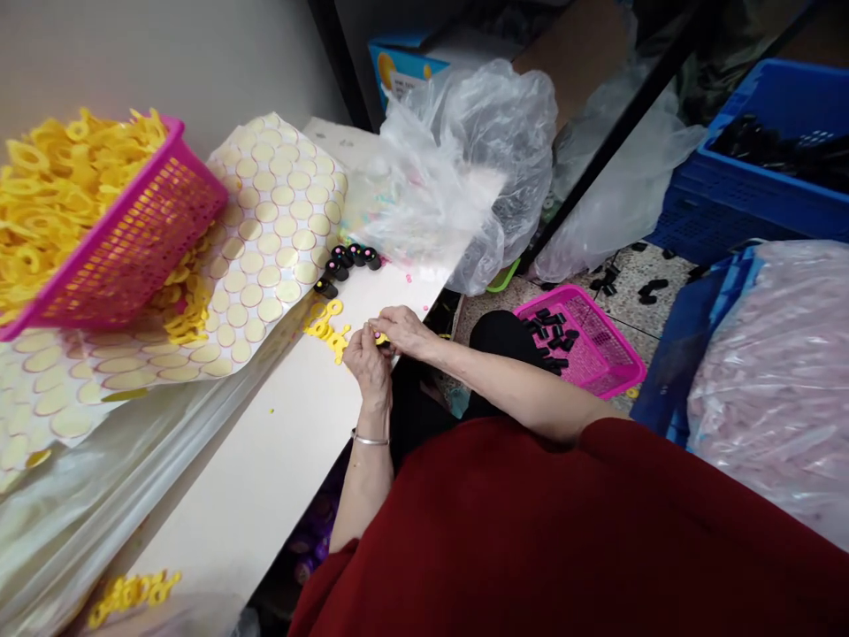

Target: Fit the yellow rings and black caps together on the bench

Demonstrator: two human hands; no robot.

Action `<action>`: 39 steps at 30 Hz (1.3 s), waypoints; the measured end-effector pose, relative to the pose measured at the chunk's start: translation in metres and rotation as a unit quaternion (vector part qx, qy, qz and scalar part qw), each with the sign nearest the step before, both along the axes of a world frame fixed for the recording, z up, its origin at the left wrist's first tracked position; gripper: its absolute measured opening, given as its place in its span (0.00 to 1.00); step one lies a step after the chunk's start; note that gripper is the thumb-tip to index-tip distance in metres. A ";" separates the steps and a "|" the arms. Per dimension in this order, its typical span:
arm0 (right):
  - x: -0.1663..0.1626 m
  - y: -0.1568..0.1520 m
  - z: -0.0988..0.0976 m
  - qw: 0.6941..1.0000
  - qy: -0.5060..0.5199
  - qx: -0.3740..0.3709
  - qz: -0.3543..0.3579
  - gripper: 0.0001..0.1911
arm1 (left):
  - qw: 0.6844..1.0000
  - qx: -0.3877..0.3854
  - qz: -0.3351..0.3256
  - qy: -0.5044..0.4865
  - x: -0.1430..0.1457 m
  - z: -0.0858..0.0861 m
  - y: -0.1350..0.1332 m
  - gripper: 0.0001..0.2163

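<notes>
White tabletop (265, 469) runs diagonally below a grey wall (199, 53). To the right, one bulging clear bag of pale pink contents (773, 380) and blue crates (690, 208), the upper one holding black pieces, crowd the floor. One pink mesh basket (156, 226), heaped with yellow ringed pieces beyond counting, tilts on the table's left, over a sheet printed with cream circles (265, 221). Crumpled clear plastic (491, 150) covers the table's far end and hides what lies beneath. One slanting black bar (616, 124) cuts across the space right of it. A second pink basket (616, 380) sits on the floor with a pile of short black pieces (550, 332), too jumbled to count.

Both hands meet at the table's right edge: the left hand (368, 364), one silver bangle (370, 439) at its wrist, and the right hand (403, 331) have fingers curled in, pinching together a small dark-and-yellow piece (379, 337). Just beside them lies an overlapping cluster of yellow pieces (325, 329); beyond it, five black cylinders (337, 269) stand or lean close together.
</notes>
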State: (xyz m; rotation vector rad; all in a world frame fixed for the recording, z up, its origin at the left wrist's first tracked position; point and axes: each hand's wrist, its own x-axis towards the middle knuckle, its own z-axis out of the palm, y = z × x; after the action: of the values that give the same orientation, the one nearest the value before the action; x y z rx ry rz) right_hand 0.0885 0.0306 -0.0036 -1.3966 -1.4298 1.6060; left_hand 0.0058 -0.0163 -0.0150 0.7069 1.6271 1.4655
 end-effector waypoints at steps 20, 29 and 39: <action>0.001 -0.002 0.017 0.996 -0.058 0.028 0.056 0.10 | 0.996 0.001 -0.077 0.040 -0.025 0.011 0.016 0.12; 0.018 -0.024 0.015 0.998 0.056 -0.006 0.018 0.08 | 0.962 0.030 -0.265 -0.061 -0.026 0.019 -0.016 0.17; 0.109 -0.089 0.022 0.967 0.231 -0.001 0.106 0.30 | 0.948 0.136 -0.240 0.159 0.016 0.009 -0.053 0.16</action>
State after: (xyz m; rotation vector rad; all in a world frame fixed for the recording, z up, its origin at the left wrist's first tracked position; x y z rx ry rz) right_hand 0.1979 -0.0586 0.0187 -0.8098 -1.3203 1.9096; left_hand 0.0217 -0.0692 -0.0055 1.4480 1.3514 1.2644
